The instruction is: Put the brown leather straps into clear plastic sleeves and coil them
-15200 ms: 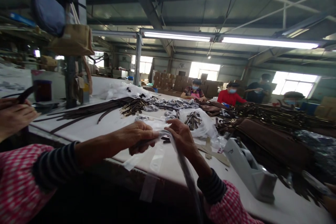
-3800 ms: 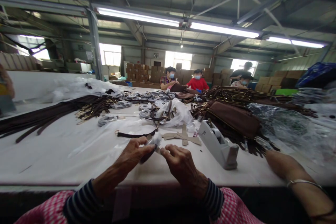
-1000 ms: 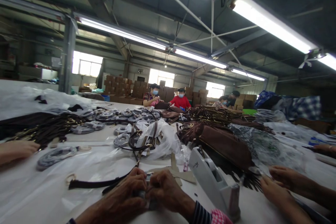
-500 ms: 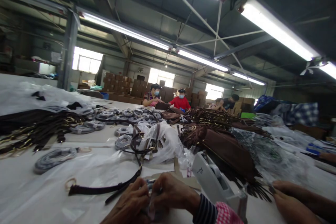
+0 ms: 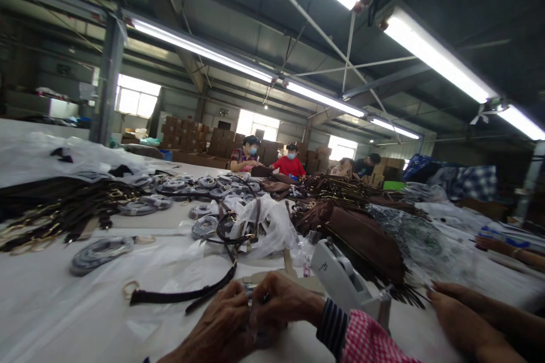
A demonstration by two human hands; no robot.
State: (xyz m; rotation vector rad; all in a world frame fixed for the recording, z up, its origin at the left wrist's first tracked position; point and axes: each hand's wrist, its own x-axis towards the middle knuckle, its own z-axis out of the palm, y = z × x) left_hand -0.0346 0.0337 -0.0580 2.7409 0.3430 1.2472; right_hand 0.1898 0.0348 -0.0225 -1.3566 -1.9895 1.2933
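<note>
Low in the head view, my left hand [image 5: 223, 315] and my right hand [image 5: 285, 300] meet with their fingers closed. Between them is a small greyish wrapped bundle [image 5: 266, 336], mostly hidden by the fingers; its kind is unclear. A dark brown strap [image 5: 170, 297] with a gold ring lies left of my hands and runs up behind them. Just right of my right hand stands a grey tape dispenser [image 5: 336, 272]. A coiled strap in grey wrapping [image 5: 102, 254] lies farther left on the white table [image 5: 72, 317].
Brown fringed bags [image 5: 361, 238] are piled behind the dispenser. Dark straps with gold clasps [image 5: 80, 204] lie heaped at left, and several wrapped coils [image 5: 204, 184] farther back. A crumpled plastic bag [image 5: 266, 221] sits mid-table. A co-worker's hands [image 5: 464, 315] are at right.
The view has shifted slightly, so the table items sit a little farther right. My hands stay together at the bundle. The co-worker's hands at right show farther into view.
</note>
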